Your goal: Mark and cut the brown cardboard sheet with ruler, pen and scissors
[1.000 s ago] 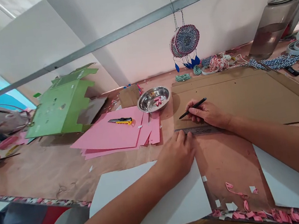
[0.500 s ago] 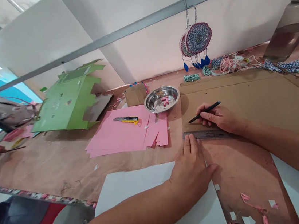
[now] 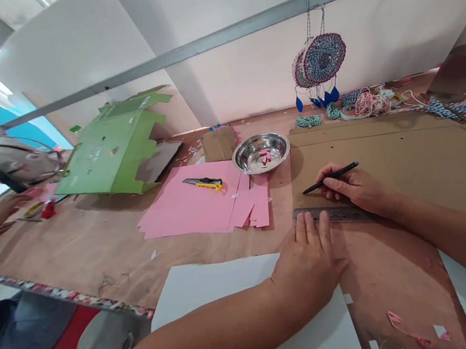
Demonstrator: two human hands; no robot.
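My left hand [image 3: 308, 262] lies with fingers stretched out, their tips pressing on a grey ruler [image 3: 352, 214]. The ruler runs along the near edge of a flat brown cardboard sheet [image 3: 421, 167]. In my right hand [image 3: 352, 187] is a black pen [image 3: 340, 172], pinched between thumb and fingers, its tip pointing left just above the cardboard near its left edge. Part of the ruler is hidden under my right hand and wrist. White paper [image 3: 213, 283] lies beneath my left forearm.
Left of the cardboard stand a steel bowl [image 3: 240, 149] holding pink bits and pink paper sheets [image 3: 191, 217] bearing a yellow utility knife [image 3: 203, 184]. Farther left are a green carton [image 3: 106, 157] and another person's hand [image 3: 2, 216]. Yarn [image 3: 373, 103] and a bottle [image 3: 465, 66] stand behind.
The view has shifted a little to the left. My left fingers have spread slightly on the ruler. At far left, the other person's hand has opened, and a red-handled item lies on the table beside it.
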